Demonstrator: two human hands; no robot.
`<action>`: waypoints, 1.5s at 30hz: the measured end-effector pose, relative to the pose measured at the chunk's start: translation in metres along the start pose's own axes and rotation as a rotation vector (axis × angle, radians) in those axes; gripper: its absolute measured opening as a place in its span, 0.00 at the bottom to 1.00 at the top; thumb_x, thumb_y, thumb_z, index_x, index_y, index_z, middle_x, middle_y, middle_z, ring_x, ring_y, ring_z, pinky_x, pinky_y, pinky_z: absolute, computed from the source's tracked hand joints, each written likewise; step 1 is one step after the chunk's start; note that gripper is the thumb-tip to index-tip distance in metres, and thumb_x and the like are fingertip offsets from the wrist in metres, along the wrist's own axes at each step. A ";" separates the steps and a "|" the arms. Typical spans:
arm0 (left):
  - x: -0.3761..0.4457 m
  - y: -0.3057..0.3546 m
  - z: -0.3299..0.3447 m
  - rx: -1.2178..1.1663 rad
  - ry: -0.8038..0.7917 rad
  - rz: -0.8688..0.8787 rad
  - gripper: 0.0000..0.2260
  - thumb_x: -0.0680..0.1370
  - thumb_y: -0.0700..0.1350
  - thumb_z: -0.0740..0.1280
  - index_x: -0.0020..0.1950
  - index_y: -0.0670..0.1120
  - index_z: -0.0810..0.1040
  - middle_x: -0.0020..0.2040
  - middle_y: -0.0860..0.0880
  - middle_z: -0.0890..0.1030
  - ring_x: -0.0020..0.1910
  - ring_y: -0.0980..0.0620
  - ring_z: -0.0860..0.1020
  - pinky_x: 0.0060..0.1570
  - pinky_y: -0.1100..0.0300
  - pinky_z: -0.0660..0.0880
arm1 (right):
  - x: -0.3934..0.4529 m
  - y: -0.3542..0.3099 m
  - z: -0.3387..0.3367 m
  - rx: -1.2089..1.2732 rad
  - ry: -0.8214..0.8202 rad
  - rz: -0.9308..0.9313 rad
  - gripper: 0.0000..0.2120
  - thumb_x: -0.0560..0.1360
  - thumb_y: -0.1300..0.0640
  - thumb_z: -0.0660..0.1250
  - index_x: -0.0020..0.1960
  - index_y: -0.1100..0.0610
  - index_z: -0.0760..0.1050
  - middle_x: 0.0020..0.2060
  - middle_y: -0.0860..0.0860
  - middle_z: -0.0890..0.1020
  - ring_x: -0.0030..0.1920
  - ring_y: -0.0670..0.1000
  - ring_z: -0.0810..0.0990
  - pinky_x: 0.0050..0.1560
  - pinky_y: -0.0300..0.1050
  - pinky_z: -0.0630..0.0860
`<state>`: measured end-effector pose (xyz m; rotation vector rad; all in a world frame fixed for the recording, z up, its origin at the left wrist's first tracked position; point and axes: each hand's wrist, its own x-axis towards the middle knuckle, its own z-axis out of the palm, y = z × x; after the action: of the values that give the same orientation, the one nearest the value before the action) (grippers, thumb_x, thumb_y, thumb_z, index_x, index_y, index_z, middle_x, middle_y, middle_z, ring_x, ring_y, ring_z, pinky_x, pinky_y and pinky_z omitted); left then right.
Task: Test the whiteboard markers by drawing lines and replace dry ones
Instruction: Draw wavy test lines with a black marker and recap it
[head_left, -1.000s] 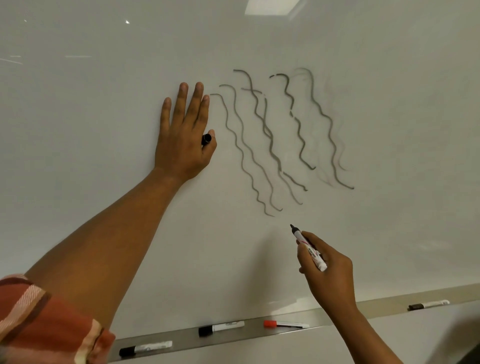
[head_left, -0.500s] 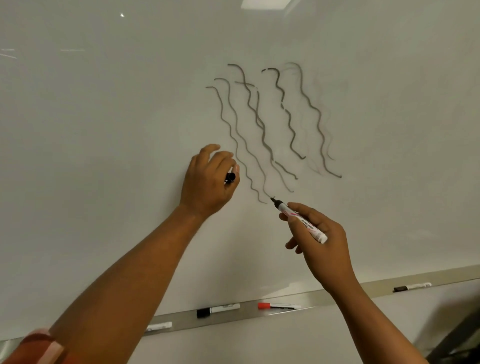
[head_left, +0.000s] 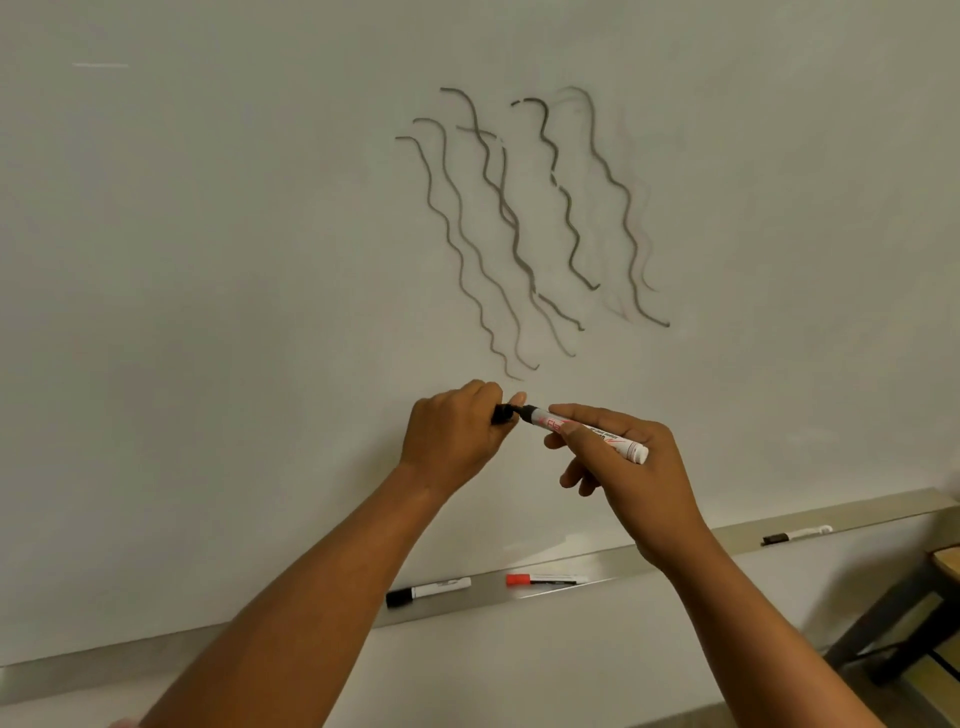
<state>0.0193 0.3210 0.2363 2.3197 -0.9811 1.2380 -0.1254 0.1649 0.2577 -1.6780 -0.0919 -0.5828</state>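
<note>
A whiteboard (head_left: 208, 312) fills the view, with several wavy grey lines (head_left: 519, 223) drawn at its upper middle. My right hand (head_left: 639, 467) grips a white marker (head_left: 597, 434) with its black tip pointing left. My left hand (head_left: 457, 434) pinches the black cap (head_left: 139, 414) right at the marker's tip. Both hands meet just below the drawn lines, in front of the board.
A metal tray (head_left: 649, 558) runs along the board's bottom edge. On it lie a black-capped marker (head_left: 428, 591), a red-capped marker (head_left: 545, 579) and another black-capped marker (head_left: 797, 535) far right. A table or chair frame (head_left: 909, 613) stands at the lower right.
My left hand came off the board and down with the cap. My right hand rose and turned the marker sideways, so tip and cap now meet.
</note>
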 end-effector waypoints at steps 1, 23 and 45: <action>-0.003 0.002 0.002 -0.010 -0.022 -0.004 0.20 0.80 0.56 0.68 0.36 0.50 0.62 0.29 0.55 0.66 0.23 0.52 0.63 0.26 0.63 0.58 | 0.000 0.003 0.000 -0.012 -0.001 0.018 0.08 0.79 0.58 0.68 0.54 0.52 0.85 0.41 0.52 0.87 0.34 0.55 0.84 0.34 0.44 0.78; 0.010 0.080 0.079 -0.907 -0.725 -0.553 0.05 0.77 0.49 0.72 0.51 0.53 0.79 0.38 0.54 0.75 0.34 0.58 0.71 0.37 0.65 0.70 | 0.029 0.086 -0.103 0.195 0.058 0.420 0.09 0.80 0.57 0.66 0.53 0.60 0.82 0.44 0.58 0.87 0.35 0.54 0.80 0.35 0.44 0.75; 0.040 0.189 0.221 -1.040 -0.718 -0.828 0.07 0.82 0.43 0.66 0.52 0.50 0.84 0.38 0.54 0.82 0.33 0.61 0.76 0.34 0.67 0.73 | 0.095 0.195 -0.269 0.327 0.203 0.617 0.13 0.82 0.50 0.64 0.48 0.58 0.81 0.41 0.55 0.84 0.38 0.50 0.82 0.36 0.42 0.79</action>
<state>0.0323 0.0445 0.1389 1.8543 -0.4817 -0.4118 -0.0558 -0.1530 0.1421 -1.2304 0.4427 -0.2466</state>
